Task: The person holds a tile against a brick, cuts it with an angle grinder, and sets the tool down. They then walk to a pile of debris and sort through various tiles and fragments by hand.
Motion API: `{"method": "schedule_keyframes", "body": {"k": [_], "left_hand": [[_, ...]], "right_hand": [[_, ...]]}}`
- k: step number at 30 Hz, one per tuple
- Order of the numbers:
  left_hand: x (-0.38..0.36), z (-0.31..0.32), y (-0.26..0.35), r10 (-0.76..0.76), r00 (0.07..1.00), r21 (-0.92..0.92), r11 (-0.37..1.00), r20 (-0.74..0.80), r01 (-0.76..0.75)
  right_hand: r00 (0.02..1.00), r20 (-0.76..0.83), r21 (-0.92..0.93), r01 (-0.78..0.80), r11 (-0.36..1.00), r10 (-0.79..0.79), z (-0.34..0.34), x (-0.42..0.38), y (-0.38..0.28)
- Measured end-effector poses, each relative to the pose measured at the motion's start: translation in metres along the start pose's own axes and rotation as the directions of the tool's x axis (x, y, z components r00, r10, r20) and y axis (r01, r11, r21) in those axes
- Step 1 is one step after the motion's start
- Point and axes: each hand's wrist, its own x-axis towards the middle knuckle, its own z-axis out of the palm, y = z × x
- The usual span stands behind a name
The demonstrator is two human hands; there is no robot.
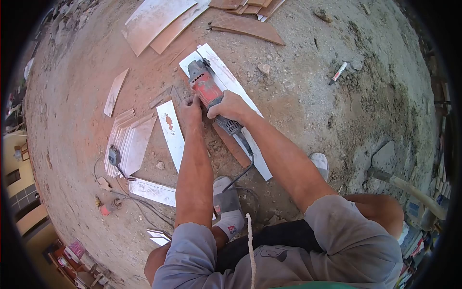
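Observation:
A red and grey angle grinder (207, 89) lies along a long white tile strip (236, 79) on the ground, its head and blade at the strip's far end. My right hand (230, 107) is wrapped round the grinder's rear body. Close by on its left side, my left hand (191, 110) has its fingers curled at the strip's edge. What they pinch, if anything, is hidden. The grinder's black cable (250, 156) runs back toward my foot. A brown strip (231, 144) lies beneath my forearms, partly covered.
Another white strip (171, 130) lies left of my left arm. Further left are stacked tiles (137, 139), a dark round tool (114, 156) and a red tool (109, 207). Large tiles (159, 21) and brown tiles (248, 29) lie ahead. A marker (338, 73) and a hoe (409, 185) are right.

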Motion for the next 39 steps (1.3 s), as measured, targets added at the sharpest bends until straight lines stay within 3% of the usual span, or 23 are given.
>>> {"method": "schedule_keyframes", "body": {"k": [1,2,4,9,12,17,19,23,25,39], "left_hand": [[-0.001,-0.002,0.009,-0.075,0.992,-0.140,0.986,0.100,0.088],[-0.002,-0.003,0.018,-0.066,0.994,-0.141,0.987,0.086,0.078],[0.000,-0.013,0.043,-0.131,0.989,0.019,0.991,0.073,0.130],[0.057,-0.011,0.067,0.010,1.000,0.187,0.982,-0.028,-0.005],[0.103,-0.005,0.063,0.156,0.987,0.576,0.805,0.030,-0.144],[0.113,-0.007,0.053,0.083,0.993,0.495,0.861,0.089,-0.117],[0.112,-0.006,0.050,0.066,0.992,0.346,0.933,0.105,-0.098],[0.104,-0.002,0.055,0.090,0.994,0.363,0.925,0.066,-0.108],[0.098,0.001,0.055,0.054,0.997,0.198,0.978,0.055,-0.064],[0.097,0.002,0.050,0.193,0.981,0.387,0.906,-0.026,-0.168]], "right_hand": [[1.000,0.010,0.004,0.003,1.000,-0.003,0.000,0.000,0.000],[1.000,0.020,0.004,0.016,1.000,-0.016,-0.001,0.000,0.000],[0.999,-0.028,-0.003,0.029,1.000,-0.029,0.002,0.000,0.000],[0.998,-0.032,0.009,0.046,0.999,-0.046,0.003,0.002,0.001],[0.999,-0.021,-0.012,0.032,0.999,-0.032,-0.001,-0.003,-0.002],[1.000,-0.020,-0.020,0.006,1.000,-0.007,0.001,-0.003,-0.003],[1.000,-0.023,-0.022,-0.003,1.000,0.003,0.000,-0.004,-0.004],[1.000,-0.016,-0.059,-0.016,0.998,0.015,0.000,-0.008,-0.006],[1.000,-0.021,-0.075,-0.018,0.997,0.016,0.002,-0.009,-0.004],[0.999,-0.043,-0.073,0.012,0.997,-0.015,0.000,-0.016,0.001]]}}
